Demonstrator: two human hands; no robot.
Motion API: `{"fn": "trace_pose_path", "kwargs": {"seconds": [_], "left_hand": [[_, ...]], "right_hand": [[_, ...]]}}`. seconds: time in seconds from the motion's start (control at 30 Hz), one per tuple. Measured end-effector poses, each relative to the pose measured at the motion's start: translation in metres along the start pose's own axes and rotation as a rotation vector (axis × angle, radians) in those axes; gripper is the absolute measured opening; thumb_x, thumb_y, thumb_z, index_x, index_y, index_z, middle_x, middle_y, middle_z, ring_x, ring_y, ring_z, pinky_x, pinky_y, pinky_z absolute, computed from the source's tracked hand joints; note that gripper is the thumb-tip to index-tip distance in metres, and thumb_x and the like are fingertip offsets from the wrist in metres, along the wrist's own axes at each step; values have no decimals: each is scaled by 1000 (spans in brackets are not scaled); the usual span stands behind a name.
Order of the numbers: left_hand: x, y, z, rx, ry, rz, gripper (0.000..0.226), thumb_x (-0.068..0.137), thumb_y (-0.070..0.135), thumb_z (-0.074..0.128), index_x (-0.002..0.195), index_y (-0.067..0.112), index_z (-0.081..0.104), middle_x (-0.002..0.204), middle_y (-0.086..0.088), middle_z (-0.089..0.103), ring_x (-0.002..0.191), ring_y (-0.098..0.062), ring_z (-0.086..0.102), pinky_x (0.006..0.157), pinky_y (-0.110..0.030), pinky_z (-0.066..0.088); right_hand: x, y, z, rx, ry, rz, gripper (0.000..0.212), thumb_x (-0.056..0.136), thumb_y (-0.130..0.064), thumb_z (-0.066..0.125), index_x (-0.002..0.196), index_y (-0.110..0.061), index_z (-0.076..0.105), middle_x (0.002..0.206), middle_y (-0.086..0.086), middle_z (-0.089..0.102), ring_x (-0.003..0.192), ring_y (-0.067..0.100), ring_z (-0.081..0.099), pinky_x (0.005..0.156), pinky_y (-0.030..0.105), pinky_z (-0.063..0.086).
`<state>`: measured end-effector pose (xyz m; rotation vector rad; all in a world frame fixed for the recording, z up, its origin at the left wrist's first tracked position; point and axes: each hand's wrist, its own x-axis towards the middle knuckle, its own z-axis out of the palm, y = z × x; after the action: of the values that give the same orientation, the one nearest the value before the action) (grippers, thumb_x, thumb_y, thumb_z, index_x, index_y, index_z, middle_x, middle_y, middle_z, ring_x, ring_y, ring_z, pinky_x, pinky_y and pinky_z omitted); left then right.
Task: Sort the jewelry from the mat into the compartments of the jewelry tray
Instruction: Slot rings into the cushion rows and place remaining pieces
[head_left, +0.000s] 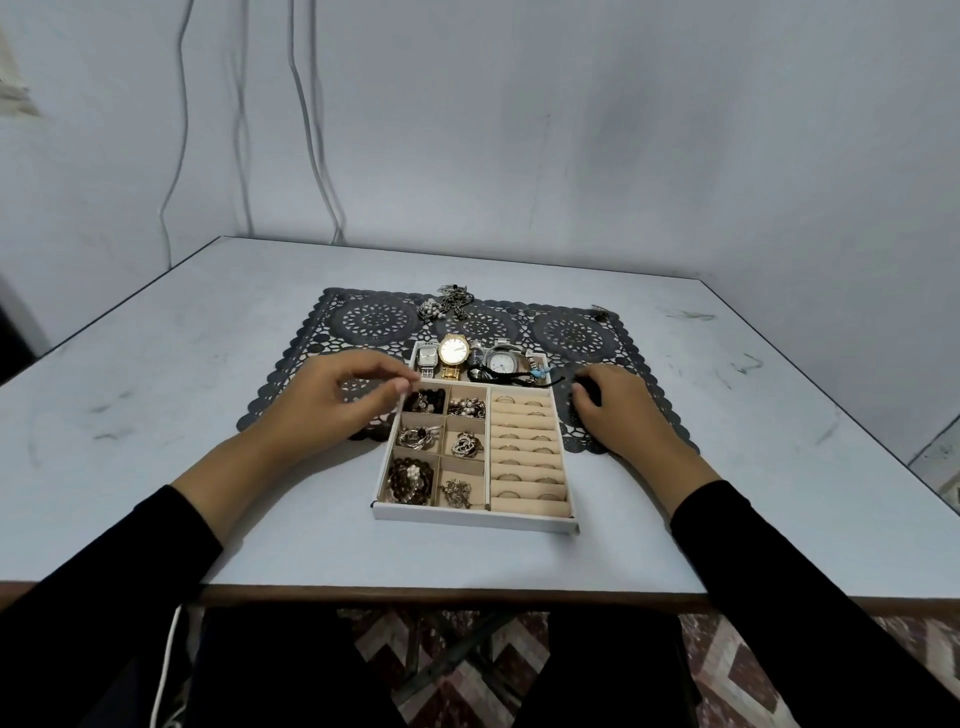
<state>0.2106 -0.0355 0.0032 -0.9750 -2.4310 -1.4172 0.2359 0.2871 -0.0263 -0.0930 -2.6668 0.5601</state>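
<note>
a: how are the hands set?

b: on my feed the left hand (337, 402) comes in palm down, wrist lifted off the table (208, 467). its thumb and forefinger are drawn tip to tip and the other fingers arch loosely behind. whether anything is pinched there i cannot tell. it is too small.

a: and the other?

b: the right hand (621, 413) lies knuckles up on the mat (363, 318), fingers curled down onto a dark patch. i cannot tell if it grips something. a black cord (558, 378) runs toward its fingertips.

a: where is the jewelry?

b: mostly in the jewelry tray (470, 517), which sits between the two hands. the watches (453, 349) are just beyond the left fingertips, and the small compartments right under them hold tangled pieces. the ring rolls (527, 447) are just left of the right hand. a heap of chains (451, 304) lies on the mat, well beyond both hands.

a: any writing?

b: the watch dials are too small to read.
</note>
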Motion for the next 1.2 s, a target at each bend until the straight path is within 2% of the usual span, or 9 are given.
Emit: {"fn": "trace_pose_path", "kwargs": {"seconds": [0.07, 0.13, 0.27, 0.37, 0.53, 0.67, 0.8, 0.97, 1.2], "left_hand": [[6, -6, 0, 66, 79, -58, 18, 96, 20, 61, 110, 26, 70, 102, 14, 71, 98, 4, 62, 78, -5, 43], [15, -16, -1, 179, 92, -113, 24, 98, 27, 56, 121, 29, 64, 114, 16, 66, 103, 4, 59, 83, -12, 41], [36, -45, -2, 414, -54, -212, 40, 102, 33, 46, 141, 24, 49, 146, 0, 46, 129, -19, 47, 106, -38, 39], [52, -63, -3, 523, -153, -277, 49, 103, 40, 42, 150, 26, 37, 160, -1, 28, 145, -23, 29, 118, -41, 25], [81, -79, -3, 631, -219, -297, 58, 102, 46, 37, 155, 23, 26, 163, -4, 21, 149, -22, 20, 122, -39, 16], [105, -90, 0, 623, -242, -283, 59, 102, 47, 38, 155, 25, 26, 162, -1, 22, 149, -20, 21, 121, -39, 19], [127, -98, 6, 602, -265, -268, 60, 101, 50, 39, 155, 31, 22, 163, 3, 21, 150, -18, 19, 120, -38, 19], [149, -103, 13, 574, -290, -223, 62, 100, 50, 40, 155, 32, 20, 162, 4, 22, 148, -17, 22, 119, -36, 20], [169, -109, 16, 477, -291, -131, 51, 98, 46, 49, 147, 36, 41, 153, 8, 41, 140, -16, 39, 116, -38, 31]], "right_hand": [[2, 0, -3, 21, 1, 12, 26, 94, -21, 53, 112, -5, 62, 108, 11, 63, 101, 24, 57, 84, 29, 42], [6, 2, -5, 31, 16, 31, 29, 94, -22, 53, 117, -6, 61, 114, 10, 62, 106, 24, 56, 88, 29, 42], [18, 10, -8, 28, 32, 93, 37, 95, -25, 52, 127, -6, 55, 127, 11, 57, 116, 24, 52, 93, 28, 38], [30, 16, -7, 12, -23, 133, 42, 95, -26, 51, 132, -6, 50, 133, 12, 54, 121, 25, 49, 98, 31, 38], [56, 23, 0, -24, -105, 159, 48, 97, -30, 48, 138, -6, 44, 140, 11, 48, 128, 26, 44, 105, 35, 36], [80, 28, 8, -42, -128, 181, 46, 97, -32, 46, 134, -5, 46, 138, 13, 48, 125, 27, 45, 101, 35, 38], [105, 35, 17, -53, -136, 205, 53, 94, -39, 42, 135, -5, 44, 145, 13, 40, 133, 29, 38, 109, 41, 35], [131, 44, 25, -79, -93, 260, 62, 96, -39, 44, 147, -7, 29, 156, 12, 21, 143, 28, 22, 115, 36, 21], [151, 52, 35, -37, -34, 231, 50, 96, -31, 46, 138, -5, 42, 141, 14, 44, 130, 29, 39, 107, 37, 34]]}}
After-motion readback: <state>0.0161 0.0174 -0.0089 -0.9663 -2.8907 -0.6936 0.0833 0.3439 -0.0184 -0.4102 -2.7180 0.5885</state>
